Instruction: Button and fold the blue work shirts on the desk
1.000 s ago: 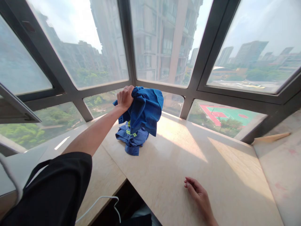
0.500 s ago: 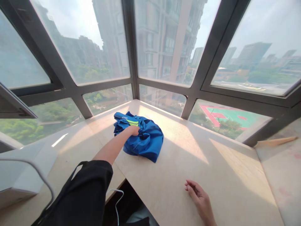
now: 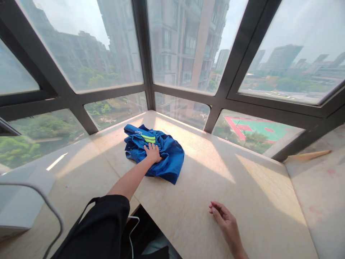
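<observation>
A crumpled blue garment [image 3: 161, 154] with a yellow-green reflective stripe lies on the pale stone window ledge [image 3: 205, 187] near the corner of the bay window. My left hand [image 3: 153, 152] rests flat on top of the garment, fingers stretched out, a ring on one finger. My right hand [image 3: 225, 221] lies on the ledge near the front edge, well to the right of the garment, fingers loosely extended and holding nothing.
Dark-framed window panes [image 3: 212, 115] rise right behind the ledge. A white object with a thin white loop [image 3: 24, 201] sits at the far left. A white cable [image 3: 132, 233] hangs below the ledge's front edge. A wooden strip [image 3: 307, 156] lies at the right.
My left hand held the garment bunched up in the air, brought it down onto the ledge, and now lies flat on it. My right hand has stayed put.
</observation>
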`<state>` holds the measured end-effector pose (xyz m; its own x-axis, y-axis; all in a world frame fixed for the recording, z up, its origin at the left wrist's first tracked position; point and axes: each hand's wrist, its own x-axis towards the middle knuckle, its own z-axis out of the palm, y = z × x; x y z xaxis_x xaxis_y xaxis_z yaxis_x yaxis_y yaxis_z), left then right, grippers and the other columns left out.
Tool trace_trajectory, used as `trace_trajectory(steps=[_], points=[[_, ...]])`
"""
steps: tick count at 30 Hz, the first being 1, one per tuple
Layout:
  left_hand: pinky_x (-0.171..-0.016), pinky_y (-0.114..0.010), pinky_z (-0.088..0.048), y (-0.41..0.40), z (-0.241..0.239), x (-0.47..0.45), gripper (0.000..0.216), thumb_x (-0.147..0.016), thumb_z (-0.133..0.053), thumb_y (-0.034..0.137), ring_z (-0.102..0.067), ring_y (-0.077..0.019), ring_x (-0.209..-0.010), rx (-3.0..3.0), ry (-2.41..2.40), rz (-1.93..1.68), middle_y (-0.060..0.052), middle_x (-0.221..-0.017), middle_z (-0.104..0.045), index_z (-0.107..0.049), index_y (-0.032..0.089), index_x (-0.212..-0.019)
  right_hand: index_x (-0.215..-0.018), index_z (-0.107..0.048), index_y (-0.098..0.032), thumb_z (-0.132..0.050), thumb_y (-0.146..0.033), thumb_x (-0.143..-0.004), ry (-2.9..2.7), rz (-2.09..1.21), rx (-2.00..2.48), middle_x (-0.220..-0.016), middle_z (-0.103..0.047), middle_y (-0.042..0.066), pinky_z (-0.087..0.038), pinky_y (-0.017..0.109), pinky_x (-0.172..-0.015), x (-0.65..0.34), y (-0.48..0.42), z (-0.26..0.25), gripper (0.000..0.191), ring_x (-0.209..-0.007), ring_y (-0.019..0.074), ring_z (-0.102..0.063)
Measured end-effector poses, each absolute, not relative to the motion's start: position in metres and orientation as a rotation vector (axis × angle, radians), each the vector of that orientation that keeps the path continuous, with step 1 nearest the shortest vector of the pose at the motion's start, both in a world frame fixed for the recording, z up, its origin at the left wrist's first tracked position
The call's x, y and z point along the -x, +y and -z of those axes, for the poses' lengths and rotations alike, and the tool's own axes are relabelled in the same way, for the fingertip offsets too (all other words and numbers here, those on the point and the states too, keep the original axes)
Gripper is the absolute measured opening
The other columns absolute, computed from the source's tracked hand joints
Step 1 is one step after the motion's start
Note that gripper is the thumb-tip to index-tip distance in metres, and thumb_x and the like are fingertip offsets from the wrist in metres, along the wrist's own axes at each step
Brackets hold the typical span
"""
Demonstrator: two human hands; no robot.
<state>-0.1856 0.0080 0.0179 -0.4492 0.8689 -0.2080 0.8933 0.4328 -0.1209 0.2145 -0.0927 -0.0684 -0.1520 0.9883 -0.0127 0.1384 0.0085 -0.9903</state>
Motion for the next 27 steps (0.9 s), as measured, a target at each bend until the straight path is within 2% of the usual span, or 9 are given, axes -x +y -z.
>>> trace_trajectory(steps=[3, 6, 8, 10, 13, 17, 20, 23, 27], points=[[-0.111, -0.071, -0.005, 0.022, -0.045, 0.168, 0.086, -0.071, -0.066, 0.038, -0.014, -0.0500, -0.146, -1.498, 2.574, 0.264, -0.030, -0.156, -0.026, -0.041, 0.006, -0.146, -0.092, -0.076, -0.016, -0.073, -0.061, -0.071, -1.419, -1.252, 1.222, -0.085, -0.075, 0.012, -0.061, 0.033, -0.068, -0.214, -0.093, 0.067, 0.050, -0.073, 0.0242, -0.071], [-0.111, -0.068, -0.015, 0.031, -0.069, 0.135, 0.062, -0.080, -0.055, 0.033, -0.028, -0.0469, -0.142, -1.637, 2.525, 0.129, -0.029, -0.149, -0.040, -0.053, 0.007, -0.137, -0.094, -0.075, -0.017, -0.073, -0.062, -0.072, -1.408, -1.256, 1.219, -0.085, -0.074, 0.011, -0.060, 0.033, -0.068, -0.213, -0.093, 0.067, 0.050, -0.073, 0.0233, -0.070], [-0.108, -0.058, -0.030, 0.030, -0.077, 0.101, 0.047, -0.089, -0.043, 0.029, -0.047, -0.0399, -0.130, -1.763, 2.441, -0.003, -0.026, -0.135, -0.056, -0.061, 0.008, -0.127, -0.095, -0.074, -0.016, -0.071, -0.064, -0.073, -1.389, -1.281, 1.216, -0.085, -0.074, 0.011, -0.060, 0.032, -0.067, -0.212, -0.094, 0.066, 0.052, -0.073, 0.0226, -0.070], [-0.093, -0.044, -0.044, 0.022, -0.078, 0.059, 0.042, -0.093, -0.035, 0.027, -0.062, -0.0325, -0.111, -1.851, 2.331, -0.110, -0.022, -0.119, -0.066, -0.066, 0.011, -0.117, -0.095, -0.074, -0.016, -0.070, -0.065, -0.074, -1.364, -1.316, 1.207, -0.085, -0.074, 0.011, -0.059, 0.032, -0.067, -0.211, -0.094, 0.065, 0.053, -0.072, 0.0221, -0.070], [-0.074, -0.032, -0.046, 0.000, -0.064, -0.007, 0.041, -0.095, -0.031, 0.028, -0.067, -0.0242, -0.092, -1.943, 2.159, -0.216, -0.013, -0.101, -0.072, -0.070, 0.018, -0.101, -0.096, -0.073, -0.016, -0.069, -0.065, -0.076, -1.302, -1.343, 1.173, -0.080, -0.073, 0.009, -0.057, 0.032, -0.065, -0.208, -0.094, 0.064, 0.054, -0.069, 0.0210, -0.068], [-0.063, -0.029, -0.040, -0.040, -0.020, -0.074, 0.033, -0.091, -0.037, 0.028, -0.063, -0.0184, -0.073, -1.912, 1.922, -0.420, -0.006, -0.081, -0.072, -0.067, 0.021, -0.077, -0.101, -0.071, -0.016, -0.066, -0.064, -0.080, -1.195, -1.277, 1.115, -0.073, -0.070, 0.006, -0.055, 0.030, -0.061, -0.210, -0.100, 0.061, 0.052, -0.064, 0.0185, -0.066], [-0.064, -0.030, -0.041, -0.070, 0.018, -0.092, 0.026, -0.084, -0.042, 0.025, -0.058, -0.0174, -0.068, -1.860, 1.855, -0.544, -0.004, -0.070, -0.066, -0.056, 0.022, -0.063, -0.102, -0.071, -0.017, -0.063, -0.062, -0.084, -1.154, -1.212, 1.120, -0.070, -0.069, 0.005, -0.054, 0.030, -0.060, -0.224, -0.112, 0.056, 0.049, -0.062, 0.0178, -0.064], [-0.068, -0.030, -0.043, -0.095, 0.045, -0.088, 0.025, -0.082, -0.040, 0.023, -0.056, -0.0174, -0.070, -1.890, 1.769, -0.752, -0.004, -0.067, -0.058, -0.043, 0.023, -0.058, -0.099, -0.071, -0.017, -0.061, -0.062, -0.085, -1.079, -1.133, 1.164, -0.071, -0.069, 0.005, -0.054, 0.031, -0.062, -0.253, -0.124, 0.048, 0.048, -0.062, 0.0181, -0.065], [-0.066, -0.029, -0.043, -0.113, 0.057, -0.073, 0.028, -0.086, -0.035, 0.031, -0.053, -0.0167, -0.067, -1.803, 1.620, -0.996, -0.003, -0.065, -0.051, -0.032, 0.024, -0.059, -0.092, -0.072, -0.014, -0.060, -0.067, -0.083, -0.984, -1.003, 1.282, -0.077, -0.071, 0.010, -0.055, 0.033, -0.063, -0.302, -0.132, 0.046, 0.055, -0.065, 0.0203, -0.066]])
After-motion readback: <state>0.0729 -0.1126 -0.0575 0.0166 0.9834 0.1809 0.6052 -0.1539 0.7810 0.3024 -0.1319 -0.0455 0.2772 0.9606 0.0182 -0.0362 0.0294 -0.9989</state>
